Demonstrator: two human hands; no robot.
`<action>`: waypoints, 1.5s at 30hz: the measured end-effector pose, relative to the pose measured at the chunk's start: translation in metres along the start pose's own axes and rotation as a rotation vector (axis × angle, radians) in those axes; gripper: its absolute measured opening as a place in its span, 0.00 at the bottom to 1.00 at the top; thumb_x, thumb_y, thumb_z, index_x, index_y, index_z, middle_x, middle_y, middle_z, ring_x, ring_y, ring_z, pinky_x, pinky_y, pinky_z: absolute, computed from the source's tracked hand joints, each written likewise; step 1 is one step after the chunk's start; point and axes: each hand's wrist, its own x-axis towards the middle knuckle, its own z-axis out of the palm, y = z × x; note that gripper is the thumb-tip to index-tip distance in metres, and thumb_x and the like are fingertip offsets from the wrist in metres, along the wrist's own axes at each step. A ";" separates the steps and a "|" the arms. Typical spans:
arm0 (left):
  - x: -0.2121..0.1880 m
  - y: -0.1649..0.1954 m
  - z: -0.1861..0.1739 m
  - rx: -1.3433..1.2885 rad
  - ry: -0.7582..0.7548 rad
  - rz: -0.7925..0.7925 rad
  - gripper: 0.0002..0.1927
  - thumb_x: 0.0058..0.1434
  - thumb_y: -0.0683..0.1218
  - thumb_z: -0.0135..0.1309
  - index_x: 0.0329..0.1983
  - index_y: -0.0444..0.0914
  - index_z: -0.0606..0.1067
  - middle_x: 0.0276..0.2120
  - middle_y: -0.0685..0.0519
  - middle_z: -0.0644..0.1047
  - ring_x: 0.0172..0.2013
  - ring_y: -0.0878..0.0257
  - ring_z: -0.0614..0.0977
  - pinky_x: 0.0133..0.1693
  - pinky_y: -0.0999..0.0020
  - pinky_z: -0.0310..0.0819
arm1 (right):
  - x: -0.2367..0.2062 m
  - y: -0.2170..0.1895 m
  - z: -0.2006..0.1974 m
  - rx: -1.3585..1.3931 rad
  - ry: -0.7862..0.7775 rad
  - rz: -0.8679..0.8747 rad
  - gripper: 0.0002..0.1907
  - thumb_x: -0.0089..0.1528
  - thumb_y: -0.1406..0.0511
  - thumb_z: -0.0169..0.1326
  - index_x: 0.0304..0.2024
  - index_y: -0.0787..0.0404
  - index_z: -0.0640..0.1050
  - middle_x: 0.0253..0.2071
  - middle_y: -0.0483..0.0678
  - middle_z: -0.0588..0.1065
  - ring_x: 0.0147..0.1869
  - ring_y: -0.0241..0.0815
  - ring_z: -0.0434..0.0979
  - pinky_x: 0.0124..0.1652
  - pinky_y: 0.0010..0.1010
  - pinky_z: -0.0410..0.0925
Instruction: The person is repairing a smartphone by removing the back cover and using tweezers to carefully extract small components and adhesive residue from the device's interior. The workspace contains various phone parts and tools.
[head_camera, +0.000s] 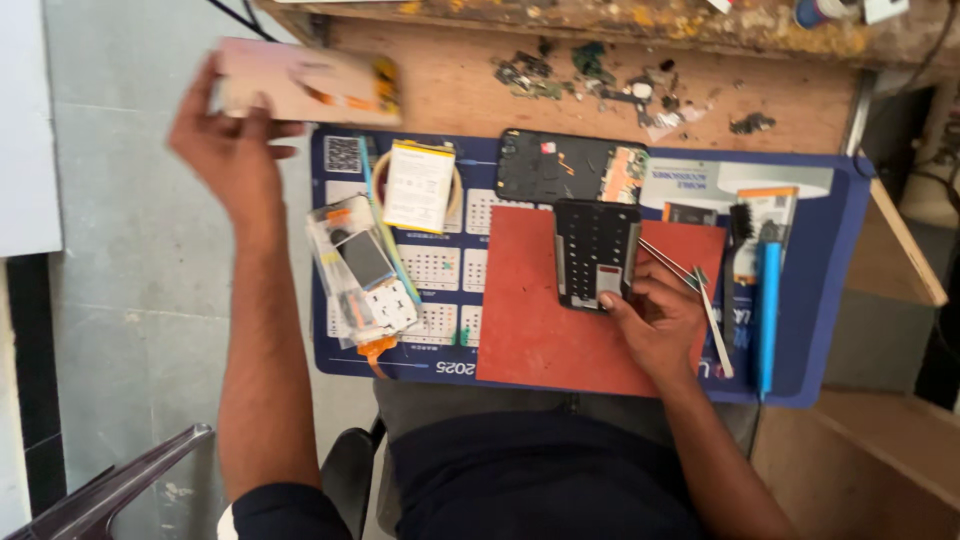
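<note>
Both hands busy: right grip (650, 318) pins black frame (596, 253), tweezers (668, 264) beside.

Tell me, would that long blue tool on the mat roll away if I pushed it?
Probably a little: the blue tool looks round and slim like a pen, lying flat on the blue mat. It seems stiff and light. The tweezers beside it might stop it.

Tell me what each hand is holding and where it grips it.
Left hand holds a flat pinkish panel by its left end, off the mat. Right hand grips the black phone frame at its lower edge, with tweezers too.
</note>
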 end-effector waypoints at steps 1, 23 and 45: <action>-0.004 -0.003 0.001 0.025 0.018 0.049 0.28 0.74 0.32 0.51 0.76 0.28 0.62 0.47 0.39 0.85 0.32 0.59 0.89 0.26 0.73 0.80 | 0.000 0.001 -0.001 -0.011 -0.005 -0.020 0.07 0.60 0.77 0.63 0.41 0.72 0.81 0.43 0.48 0.76 0.47 0.35 0.76 0.44 0.23 0.70; -0.003 -0.004 0.037 0.065 0.023 0.099 0.27 0.70 0.31 0.58 0.71 0.23 0.68 0.29 0.43 0.82 0.25 0.65 0.81 0.32 0.75 0.71 | -0.004 -0.003 0.003 0.013 0.000 0.012 0.07 0.61 0.75 0.63 0.42 0.72 0.81 0.40 0.47 0.76 0.41 0.31 0.76 0.36 0.20 0.71; -0.001 0.001 0.048 0.222 0.063 0.020 0.18 0.65 0.35 0.61 0.54 0.30 0.68 0.31 0.45 0.85 0.28 0.65 0.89 0.29 0.74 0.79 | -0.006 0.003 -0.001 -0.022 0.007 0.033 0.07 0.59 0.77 0.63 0.40 0.72 0.81 0.39 0.46 0.75 0.40 0.30 0.74 0.35 0.19 0.67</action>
